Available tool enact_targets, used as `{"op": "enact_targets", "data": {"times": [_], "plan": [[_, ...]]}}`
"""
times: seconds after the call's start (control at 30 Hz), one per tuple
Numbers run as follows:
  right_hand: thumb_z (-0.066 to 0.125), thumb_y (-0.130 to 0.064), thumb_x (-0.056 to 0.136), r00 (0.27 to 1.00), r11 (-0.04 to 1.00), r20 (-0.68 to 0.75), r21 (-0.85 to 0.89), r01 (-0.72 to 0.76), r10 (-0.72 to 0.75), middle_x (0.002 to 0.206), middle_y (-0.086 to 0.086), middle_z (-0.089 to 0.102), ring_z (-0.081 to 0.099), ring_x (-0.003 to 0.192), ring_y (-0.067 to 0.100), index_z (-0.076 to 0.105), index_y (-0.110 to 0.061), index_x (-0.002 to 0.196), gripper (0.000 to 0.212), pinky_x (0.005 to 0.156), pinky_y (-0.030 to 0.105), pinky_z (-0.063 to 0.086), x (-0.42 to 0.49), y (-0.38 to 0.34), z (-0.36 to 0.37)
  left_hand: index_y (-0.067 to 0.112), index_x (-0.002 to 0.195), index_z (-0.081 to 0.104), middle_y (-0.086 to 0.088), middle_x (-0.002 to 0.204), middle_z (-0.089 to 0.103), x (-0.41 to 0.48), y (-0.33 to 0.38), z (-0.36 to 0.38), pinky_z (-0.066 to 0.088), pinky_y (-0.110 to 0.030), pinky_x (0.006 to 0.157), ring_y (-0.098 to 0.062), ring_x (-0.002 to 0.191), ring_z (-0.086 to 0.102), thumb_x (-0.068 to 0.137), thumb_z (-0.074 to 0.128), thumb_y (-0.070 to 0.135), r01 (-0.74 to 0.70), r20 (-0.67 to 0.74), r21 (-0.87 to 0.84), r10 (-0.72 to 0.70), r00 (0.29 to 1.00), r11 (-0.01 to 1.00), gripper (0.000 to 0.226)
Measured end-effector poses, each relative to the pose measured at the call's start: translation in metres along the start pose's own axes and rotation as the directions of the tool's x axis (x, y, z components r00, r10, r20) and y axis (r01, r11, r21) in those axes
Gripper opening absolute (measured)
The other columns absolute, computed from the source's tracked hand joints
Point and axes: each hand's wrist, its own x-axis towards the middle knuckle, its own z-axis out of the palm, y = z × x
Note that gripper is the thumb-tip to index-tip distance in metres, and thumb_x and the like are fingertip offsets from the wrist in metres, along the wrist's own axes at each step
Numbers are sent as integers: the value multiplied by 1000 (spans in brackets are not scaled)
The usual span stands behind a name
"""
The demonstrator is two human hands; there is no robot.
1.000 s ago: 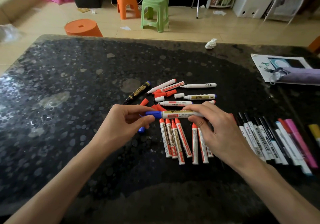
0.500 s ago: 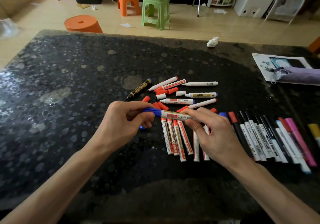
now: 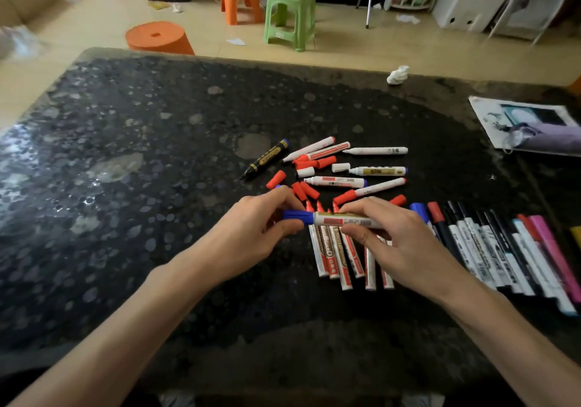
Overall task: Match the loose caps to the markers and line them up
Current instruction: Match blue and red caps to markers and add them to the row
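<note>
Little has shifted in the last half second: both hands still hold the same marker over the table, and the right hand's fingers now sit a bit closer to the cap end than they did.

From the head camera, the left hand [image 3: 251, 233] pinches the blue cap [image 3: 298, 216] between thumb and curled fingers. The right hand [image 3: 402, 243] grips the white marker [image 3: 342, 220] by its barrel, fingertips on top and thumb beneath. Cap and barrel meet end to end in one nearly level line. Whether the cap is fully pushed home cannot be told.

The held marker is above the near ends of a row of red-capped markers [image 3: 333, 255] lying side by side on the dark speckled table [image 3: 125, 218]. To the right lies a longer row of capped markers [image 3: 490, 249], mostly black, with a pink one [image 3: 550, 249] near its far end.

Beyond the hands lie loose red caps [image 3: 303, 191], two white caps [image 3: 341, 167], several uncapped white markers [image 3: 377, 150] and a black marker [image 3: 267, 158]. A printed sheet [image 3: 518, 117] lies at the table's right edge, and a crumpled tissue [image 3: 398, 74] at its far edge.
</note>
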Motion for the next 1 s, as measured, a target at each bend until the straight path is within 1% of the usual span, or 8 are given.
{"op": "enact_targets", "data": {"times": [0.07, 0.13, 0.27, 0.43, 0.53, 0.63, 0.87, 1.0], "plan": [[56, -46, 103, 1000, 1000, 29, -6, -11, 11, 111, -20, 66, 63, 109, -1, 68, -31, 122, 27, 88, 26, 54, -1, 1, -1, 32, 116, 65, 18, 91, 66, -1, -1, 4, 44, -21, 71, 5, 79, 59, 96, 69, 31, -51, 71, 154, 40, 997, 987, 20], [57, -45, 102, 999, 1000, 40, -27, -3, 4, 110, -20, 65, 62, 108, -2, 67, -32, 122, 25, 87, 24, 53, -2, 2, 0, 32, 119, 66, 17, 99, 68, -2, -4, 7, 46, -19, 76, 3, 84, 58, 98, 64, 36, -82, 99, 229, 60, 993, 970, 21], [56, -44, 101, 999, 996, -12, -66, -54, 53, 113, -22, 64, 60, 108, -6, 66, -35, 119, 23, 89, 23, 49, 0, 14, -11, 29, 117, 70, 11, 110, 63, -5, -15, 0, 48, -27, 83, -12, 99, 63, 99, 61, 41, -22, 12, 340, 19, 1000, 940, 24], [57, -41, 101, 988, 986, -96, -103, -129, 120, 115, -24, 62, 58, 110, -5, 66, -33, 123, 24, 94, 25, 49, 2, 22, -16, 34, 128, 61, 10, 117, 59, -9, -12, 12, 49, -33, 79, -21, 102, 66, 96, 61, 51, 81, 44, 516, -121, 992, 853, 36], [57, -43, 101, 990, 986, -74, -112, -126, 118, 116, -23, 64, 59, 108, -4, 65, -36, 120, 22, 93, 25, 48, 1, 21, -11, 31, 114, 54, 14, 98, 57, -7, -10, 18, 45, -34, 70, -19, 90, 65, 93, 62, 58, 121, 14, 502, -148, 989, 856, 35], [55, -46, 100, 990, 983, -65, -121, -136, 129, 115, -22, 64, 59, 106, -5, 66, -36, 120, 25, 88, 20, 45, 1, 19, -10, 28, 98, 51, 13, 83, 57, -5, -14, 16, 42, -36, 67, -19, 82, 63, 96, 54, 57, 249, -148, 432, -204, 968, 867, 29], [52, -51, 100, 992, 987, -40, -102, -124, 120, 112, -22, 66, 60, 106, -4, 66, -35, 120, 29, 90, 24, 50, -1, 17, -5, 28, 100, 64, 7, 87, 68, 7, -14, 26, 40, -34, 64, -20, 84, 67, 94, 59, 60, 372, -257, 568, -271, 928, 734, 33], [48, -56, 98, 991, 986, -52, -108, -128, 123, 111, -23, 65, 59, 104, -6, 65, -37, 118, 33, 86, 18, 46, -1, 18, -7, 27, 101, 68, 7, 93, 67, 4, -14, 22, 52, -35, 70, -20, 85, 66, 92, 63, 49, 393, -261, 547, -296, 919, 739, 24]]}}
